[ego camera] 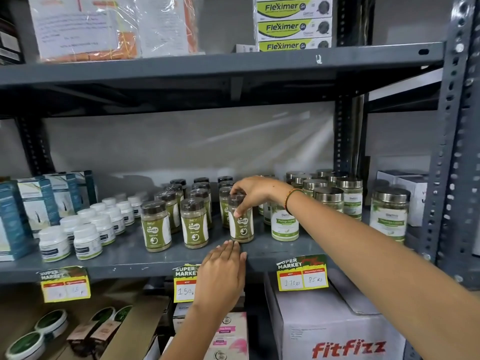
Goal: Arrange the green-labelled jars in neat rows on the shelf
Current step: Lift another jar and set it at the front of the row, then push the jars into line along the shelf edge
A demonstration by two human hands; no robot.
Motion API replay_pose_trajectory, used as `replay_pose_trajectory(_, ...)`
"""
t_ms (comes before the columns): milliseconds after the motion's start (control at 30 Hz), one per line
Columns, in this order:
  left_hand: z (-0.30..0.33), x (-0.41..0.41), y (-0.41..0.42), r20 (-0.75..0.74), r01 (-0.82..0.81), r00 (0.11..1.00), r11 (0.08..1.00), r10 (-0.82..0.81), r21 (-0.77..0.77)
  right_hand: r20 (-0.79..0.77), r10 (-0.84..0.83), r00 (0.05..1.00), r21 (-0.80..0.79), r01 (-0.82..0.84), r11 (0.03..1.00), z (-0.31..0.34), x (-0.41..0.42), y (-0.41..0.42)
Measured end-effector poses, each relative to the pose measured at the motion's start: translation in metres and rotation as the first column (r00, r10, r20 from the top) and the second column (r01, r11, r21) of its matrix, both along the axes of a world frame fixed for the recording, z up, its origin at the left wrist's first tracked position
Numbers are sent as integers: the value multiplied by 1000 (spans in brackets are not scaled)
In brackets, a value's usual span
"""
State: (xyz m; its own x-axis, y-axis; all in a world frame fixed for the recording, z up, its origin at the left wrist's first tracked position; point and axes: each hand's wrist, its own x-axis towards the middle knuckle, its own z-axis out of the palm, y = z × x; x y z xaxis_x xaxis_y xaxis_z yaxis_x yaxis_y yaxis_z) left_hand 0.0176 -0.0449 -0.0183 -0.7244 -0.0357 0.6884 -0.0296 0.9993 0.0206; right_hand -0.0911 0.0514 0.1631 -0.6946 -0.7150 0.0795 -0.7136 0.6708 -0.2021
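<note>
Grey metal shelving (272, 253) is filling the view, and the action is sitting right at the front edge of the middle shelf. The right hand (253, 190) is reaching in from the right, a beaded band on its wrist, with its fingers closed around the dark lid and upper body of one green-labelled jar (242, 227); that jar is standing upright on the shelf, third in the front row. The left hand (224, 266) is lying flat, fingers together and straight, holding nothing, its fingertips resting on the shelf lip just in front of that jar's base.

Moving outward, two more front jars (176, 227) are standing upright to the left, side by side with small gaps, and behind all three the rear jars (200, 189) are lining up in columns running toward the back wall. Left again, white tubs (87, 240) are sitting in rows, with blue boxes (39, 203) beyond them. To the right, steel-lidded jars (328, 201) of green powder are clustering together. Yellow price tags (302, 275) are hanging from the shelf edge, one partly covered by the left wrist. Below, a Fitfizz carton (342, 333) is showing, and above, Fleximer cartons (293, 27) are stacking up.
</note>
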Motion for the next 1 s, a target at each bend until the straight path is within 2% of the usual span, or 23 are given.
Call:
replay_pose_trajectory(200,-1,0,0,9,3,1000,1000,-3,13,-40,-27,999,-15,26,1000,-1,12,5)
replay_pose_trajectory(433,-1,-1,1,30,2,1000,999,-3,39,-124,-69,990,-294,29,955,14,35,44)
replay_pose_trajectory(533,1,1,3,42,-12,999,999,11,29,-222,-158,962,-410,55,911,26,41,81)
replay_pose_trajectory(633,2,2,4,60,-19,998,999,16,40,-258,-299,919,-463,154,873,29,36,126)
replay_pose_trajectory(700,3,3,4,67,-24,998,999,21,48,-265,-418,869,-442,276,854,26,29,158)
replay_pose_trajectory(800,5,4,6,71,-23,997,998,19,55,-276,-562,780,-317,478,819,20,21,197)
replay_pose_trajectory(1000,5,4,6,76,-26,997,998,22,57,-359,-613,704,-45,643,765,10,17,232)
